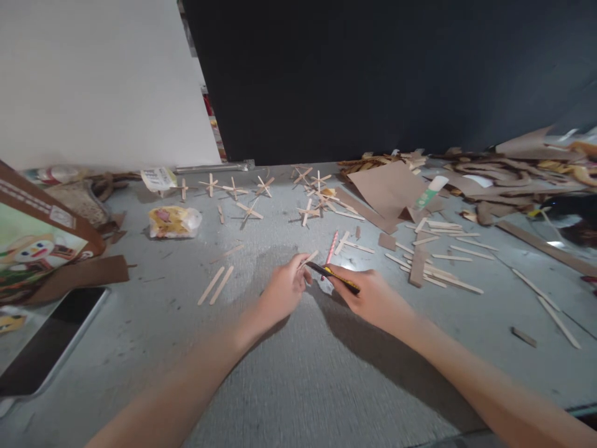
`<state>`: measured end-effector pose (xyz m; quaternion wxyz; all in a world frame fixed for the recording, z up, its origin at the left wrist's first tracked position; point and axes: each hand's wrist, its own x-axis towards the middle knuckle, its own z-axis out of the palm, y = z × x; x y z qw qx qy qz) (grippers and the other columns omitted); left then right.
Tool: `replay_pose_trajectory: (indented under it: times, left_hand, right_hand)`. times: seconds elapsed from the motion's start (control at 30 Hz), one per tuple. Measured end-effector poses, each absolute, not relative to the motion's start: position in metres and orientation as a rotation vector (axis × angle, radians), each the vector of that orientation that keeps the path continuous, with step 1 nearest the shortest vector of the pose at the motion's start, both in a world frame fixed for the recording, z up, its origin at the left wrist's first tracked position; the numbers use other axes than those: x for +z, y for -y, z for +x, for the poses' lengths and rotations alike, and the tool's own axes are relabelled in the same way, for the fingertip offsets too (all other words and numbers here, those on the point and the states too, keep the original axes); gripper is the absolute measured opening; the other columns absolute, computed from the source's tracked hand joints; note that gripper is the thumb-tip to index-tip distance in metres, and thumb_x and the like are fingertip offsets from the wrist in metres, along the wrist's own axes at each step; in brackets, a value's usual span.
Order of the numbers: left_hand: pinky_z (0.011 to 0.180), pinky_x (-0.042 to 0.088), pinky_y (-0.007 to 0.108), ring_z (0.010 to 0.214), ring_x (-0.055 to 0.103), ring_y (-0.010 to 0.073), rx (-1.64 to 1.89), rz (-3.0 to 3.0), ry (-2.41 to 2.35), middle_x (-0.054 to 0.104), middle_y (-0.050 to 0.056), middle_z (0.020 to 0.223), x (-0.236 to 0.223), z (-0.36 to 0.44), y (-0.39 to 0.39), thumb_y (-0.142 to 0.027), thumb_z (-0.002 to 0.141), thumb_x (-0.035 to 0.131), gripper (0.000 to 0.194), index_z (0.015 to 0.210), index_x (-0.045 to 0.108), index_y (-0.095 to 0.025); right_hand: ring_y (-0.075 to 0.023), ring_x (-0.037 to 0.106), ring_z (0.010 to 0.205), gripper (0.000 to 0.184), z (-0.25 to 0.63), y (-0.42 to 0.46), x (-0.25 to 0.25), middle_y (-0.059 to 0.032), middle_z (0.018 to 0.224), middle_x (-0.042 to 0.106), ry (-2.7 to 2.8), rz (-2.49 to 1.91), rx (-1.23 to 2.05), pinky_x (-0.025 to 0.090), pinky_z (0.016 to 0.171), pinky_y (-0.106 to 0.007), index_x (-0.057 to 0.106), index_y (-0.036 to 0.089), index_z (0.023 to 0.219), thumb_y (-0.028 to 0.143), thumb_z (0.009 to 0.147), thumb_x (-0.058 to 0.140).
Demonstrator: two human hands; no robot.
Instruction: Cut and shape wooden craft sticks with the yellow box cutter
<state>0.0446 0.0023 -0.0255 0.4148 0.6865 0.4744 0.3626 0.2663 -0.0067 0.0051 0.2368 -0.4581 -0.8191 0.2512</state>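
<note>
In the middle of the table my left hand (285,283) pinches a popsicle stick (308,259), whose pale end sticks out past the fingertips. Closed round a yellow-and-black utility knife (344,280) is my right hand (373,297); the dark front of the knife meets the stick near my left fingers. A red-and-white striped straw (333,246) lies just beyond the knife. Two loose sticks (222,285) rest side by side to the left of my left hand. Behind, several star shapes of crossed sticks (249,211) stand on the tabletop.
Many popsicle sticks (448,279) lie scattered at right, beside a glue stick (431,191) and brown cardboard (389,190). A phone (51,342) lies at left near a printed bag (41,242). A small wrapped packet (173,222) sits farther back. A dark panel (373,74) borders the rear.
</note>
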Motion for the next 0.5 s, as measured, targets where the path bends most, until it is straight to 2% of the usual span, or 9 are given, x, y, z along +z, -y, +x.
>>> replay_pose_trajectory:
  times: [0.13,0.3,0.4,0.5]
  left_hand:
    - [0.068,0.046,0.023,0.067,0.059,0.0131,0.926,1.74,-1.185,0.069,0.001,0.081,-0.027,0.0428,-0.0032,-0.011,0.091,0.051,0.044,0.134,0.061,-0.019]
    - [0.067,0.046,0.024,0.066,0.059,0.0134,0.977,1.729,-1.133,0.069,0.001,0.08,-0.0309,0.0428,-0.0049,-0.014,0.092,0.052,0.045,0.136,0.062,-0.018]
    - [0.063,0.043,0.023,0.062,0.056,0.0123,0.996,1.707,-1.121,0.068,0.001,0.078,-0.0312,0.0442,-0.0052,-0.02,0.096,0.053,0.04,0.134,0.064,-0.018]
    - [0.062,0.042,0.023,0.059,0.054,0.012,0.992,1.713,-1.124,0.068,0.0,0.076,-0.0304,0.0455,-0.0046,-0.022,0.097,0.051,0.037,0.132,0.065,-0.018]
  right_hand:
    - [-0.0145,0.048,0.061,0.037,0.2628,0.0052,0.0111,-0.0006,0.07,0.062,2.093,-1.221,0.956,0.038,0.059,-0.027,0.075,0.02,0.096,0.045,0.104,0.049]
    - [-0.0098,0.031,0.044,0.043,0.2645,0.0016,0.0116,0.008,0.056,0.039,1.814,-1.288,1.447,0.025,0.043,-0.025,0.071,0.021,0.096,0.062,0.097,0.059]
    - [-0.0061,0.024,0.041,0.049,0.2667,-0.0009,0.0108,0.0099,0.057,0.04,1.544,-1.329,1.735,0.019,0.039,-0.023,0.068,0.021,0.098,0.069,0.089,0.071]
    - [-0.0037,0.021,0.042,0.053,0.2675,-0.003,0.0135,0.0102,0.057,0.042,1.367,-1.343,1.896,0.014,0.038,-0.021,0.067,0.02,0.096,0.069,0.08,0.082]
